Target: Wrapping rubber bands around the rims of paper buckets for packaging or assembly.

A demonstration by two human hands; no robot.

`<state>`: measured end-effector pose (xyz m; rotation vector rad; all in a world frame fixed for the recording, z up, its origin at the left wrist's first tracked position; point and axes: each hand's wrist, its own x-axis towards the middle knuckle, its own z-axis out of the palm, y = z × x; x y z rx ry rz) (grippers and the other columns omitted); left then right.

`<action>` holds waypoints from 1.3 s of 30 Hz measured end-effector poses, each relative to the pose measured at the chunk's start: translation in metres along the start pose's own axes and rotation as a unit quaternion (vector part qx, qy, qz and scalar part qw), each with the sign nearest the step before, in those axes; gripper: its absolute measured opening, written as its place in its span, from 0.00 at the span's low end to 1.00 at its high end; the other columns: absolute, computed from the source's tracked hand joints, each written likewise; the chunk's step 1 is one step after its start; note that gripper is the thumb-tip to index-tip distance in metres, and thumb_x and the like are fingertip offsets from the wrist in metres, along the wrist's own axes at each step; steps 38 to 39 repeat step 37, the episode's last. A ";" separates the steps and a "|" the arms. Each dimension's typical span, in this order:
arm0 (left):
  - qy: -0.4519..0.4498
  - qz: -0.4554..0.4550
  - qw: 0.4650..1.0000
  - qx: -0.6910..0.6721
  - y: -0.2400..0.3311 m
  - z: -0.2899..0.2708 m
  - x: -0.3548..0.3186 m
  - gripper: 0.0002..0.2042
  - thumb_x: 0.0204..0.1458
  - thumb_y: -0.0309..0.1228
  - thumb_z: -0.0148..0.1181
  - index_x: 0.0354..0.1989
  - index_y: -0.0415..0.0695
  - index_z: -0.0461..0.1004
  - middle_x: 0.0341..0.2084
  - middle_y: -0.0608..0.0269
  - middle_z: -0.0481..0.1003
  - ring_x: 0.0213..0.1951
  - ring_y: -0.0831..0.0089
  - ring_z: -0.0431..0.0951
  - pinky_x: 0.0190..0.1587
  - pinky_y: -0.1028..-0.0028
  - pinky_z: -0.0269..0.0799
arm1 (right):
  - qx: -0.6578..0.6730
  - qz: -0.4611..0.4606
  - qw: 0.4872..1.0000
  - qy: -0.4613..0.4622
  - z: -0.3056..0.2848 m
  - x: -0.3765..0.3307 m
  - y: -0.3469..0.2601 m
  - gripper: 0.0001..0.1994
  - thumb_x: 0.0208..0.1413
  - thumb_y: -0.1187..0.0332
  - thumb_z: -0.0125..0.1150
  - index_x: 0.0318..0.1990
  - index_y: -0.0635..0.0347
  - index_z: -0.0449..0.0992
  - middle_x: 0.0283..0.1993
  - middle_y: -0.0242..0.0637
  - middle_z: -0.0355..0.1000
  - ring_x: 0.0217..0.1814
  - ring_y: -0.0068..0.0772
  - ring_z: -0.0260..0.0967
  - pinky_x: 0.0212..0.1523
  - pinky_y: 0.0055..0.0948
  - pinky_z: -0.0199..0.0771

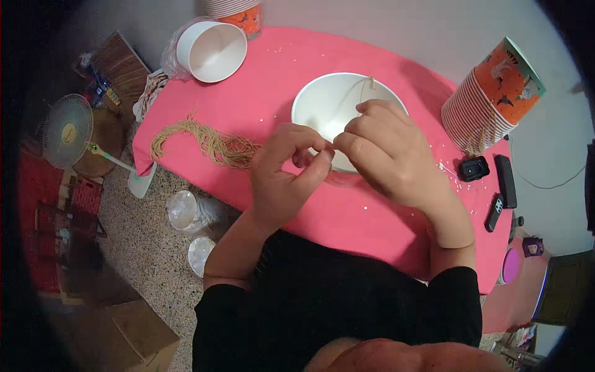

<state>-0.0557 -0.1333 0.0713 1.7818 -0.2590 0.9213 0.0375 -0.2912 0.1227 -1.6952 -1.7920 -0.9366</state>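
Observation:
A white paper bucket [310, 102] stands tilted on the table before me, its mouth toward me. A strand of tan string [371, 81] hangs from its far rim and runs down toward my right hand. Over the bucket's near rim, my left hand [286, 175] and my right hand [392, 155] meet at the fingertips, both closed in a pinch. What they grip seems to be the string's thin end, mostly hidden by the fingers. Left of my left hand lies a long loose bundle of tan string [214, 144].
Another white bucket [214, 53] lies at the far left beside stacked buckets [238, 15]. At right stands a tall stack of orange-printed buckets [489, 99] with strings hanging down. Near it are a black case [473, 168] and a remote [494, 212]. White specks dot the pink cloth [372, 232].

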 end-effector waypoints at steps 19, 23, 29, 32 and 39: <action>-0.054 0.034 0.985 0.158 -0.004 -0.006 -0.007 0.05 0.39 0.22 0.65 0.25 0.45 0.76 0.37 0.61 0.70 0.38 0.67 0.69 0.43 0.69 0.67 | -0.167 -0.035 0.981 0.094 -0.027 -0.001 0.021 0.11 0.37 0.69 0.58 0.33 0.59 0.73 0.31 0.34 0.69 0.31 0.34 0.68 0.43 0.39 0.72; -0.069 0.039 0.983 0.165 -0.006 -0.008 -0.008 0.10 0.38 0.21 0.64 0.31 0.45 0.77 0.38 0.60 0.70 0.39 0.68 0.70 0.42 0.70 0.68 | -0.123 -0.025 0.986 0.107 -0.028 -0.001 0.026 0.12 0.37 0.71 0.59 0.33 0.60 0.72 0.31 0.35 0.68 0.31 0.37 0.68 0.38 0.36 0.71; -0.091 0.052 0.981 0.163 -0.009 -0.013 -0.005 0.18 0.37 0.19 0.62 0.41 0.44 0.75 0.45 0.55 0.72 0.45 0.64 0.72 0.50 0.66 0.69 | -0.108 -0.007 0.990 0.095 -0.031 -0.003 0.026 0.11 0.38 0.73 0.59 0.34 0.60 0.72 0.31 0.35 0.69 0.31 0.37 0.69 0.36 0.35 0.70; -0.109 0.039 0.976 0.183 -0.015 -0.013 -0.001 0.19 0.38 0.16 0.60 0.42 0.43 0.74 0.50 0.53 0.71 0.50 0.62 0.72 0.54 0.65 0.68 | -0.048 0.057 0.995 0.059 -0.041 0.000 0.015 0.10 0.40 0.80 0.59 0.34 0.63 0.71 0.31 0.39 0.71 0.31 0.36 0.70 0.34 0.31 0.71; -0.145 0.060 0.973 0.169 -0.042 -0.021 -0.002 0.20 0.41 0.15 0.60 0.45 0.44 0.73 0.58 0.55 0.65 0.55 0.58 0.70 0.56 0.65 0.69 | 0.245 0.222 0.938 -0.102 -0.064 -0.005 0.007 0.04 0.54 0.80 0.55 0.35 0.61 0.73 0.36 0.39 0.75 0.37 0.37 0.77 0.36 0.24 0.75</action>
